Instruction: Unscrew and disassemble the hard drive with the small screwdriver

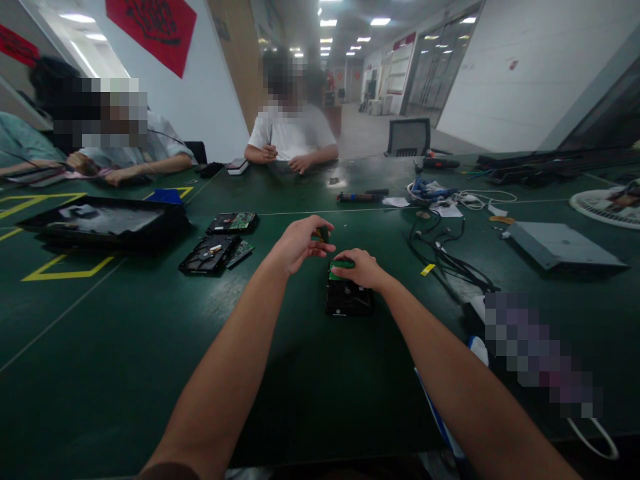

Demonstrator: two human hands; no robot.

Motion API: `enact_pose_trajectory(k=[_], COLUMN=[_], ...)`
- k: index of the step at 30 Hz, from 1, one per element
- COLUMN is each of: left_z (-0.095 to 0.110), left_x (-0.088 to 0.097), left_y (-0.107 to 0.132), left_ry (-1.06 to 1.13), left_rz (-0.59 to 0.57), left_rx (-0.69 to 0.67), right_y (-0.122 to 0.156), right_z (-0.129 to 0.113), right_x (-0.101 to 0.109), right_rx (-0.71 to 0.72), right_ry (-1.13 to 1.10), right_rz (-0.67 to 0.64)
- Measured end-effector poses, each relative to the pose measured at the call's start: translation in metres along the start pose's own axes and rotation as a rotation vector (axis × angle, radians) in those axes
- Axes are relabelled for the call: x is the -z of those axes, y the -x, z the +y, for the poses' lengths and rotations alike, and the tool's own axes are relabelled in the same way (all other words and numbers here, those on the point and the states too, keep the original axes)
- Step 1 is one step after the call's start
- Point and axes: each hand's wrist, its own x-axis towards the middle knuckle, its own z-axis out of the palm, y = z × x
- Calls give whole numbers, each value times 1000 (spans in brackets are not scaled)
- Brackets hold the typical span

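Observation:
A black hard drive (349, 301) lies on the green table in front of me, a green circuit board (342, 269) at its far end. My right hand (364, 268) is curled over that end, with thumb and fingers on the circuit board. Just beyond and to the left, my left hand (304, 244) is raised with bent fingers round a small dark piece (323, 234), too hidden to name. Left of my hands lie another hard drive with a circuit board (233, 223), an opened black drive case (207, 255) and a loose circuit board (242, 253).
A large black tray-like casing (105, 223) sits at the left. Cables (440, 243), a grey metal box (565, 245) and a white round fan grille (607, 208) occupy the right. Across the table sits a person in a white shirt (293, 137); other people sit at the far left.

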Motion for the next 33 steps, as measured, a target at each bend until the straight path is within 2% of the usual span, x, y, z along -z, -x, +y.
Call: enact_pose_trajectory(k=[11,16,26,33], left_z=[-1,-1,1,0], left_x=[0,1,-5,-3], left_y=[-2,-1,3,0], left_ry=[72,-15,9,-113], left_rz=[-87,-44,-18,54], left_rx=[65,-1,24,-47], right_y=[0,1,0,0], right_z=[-2,-3,-3,-3], right_x=[1,3,2,3], right_rx=[10,14,-4,-7], right_ry=[8,5,12,-5], right_rz=[14,15,-1,-13])
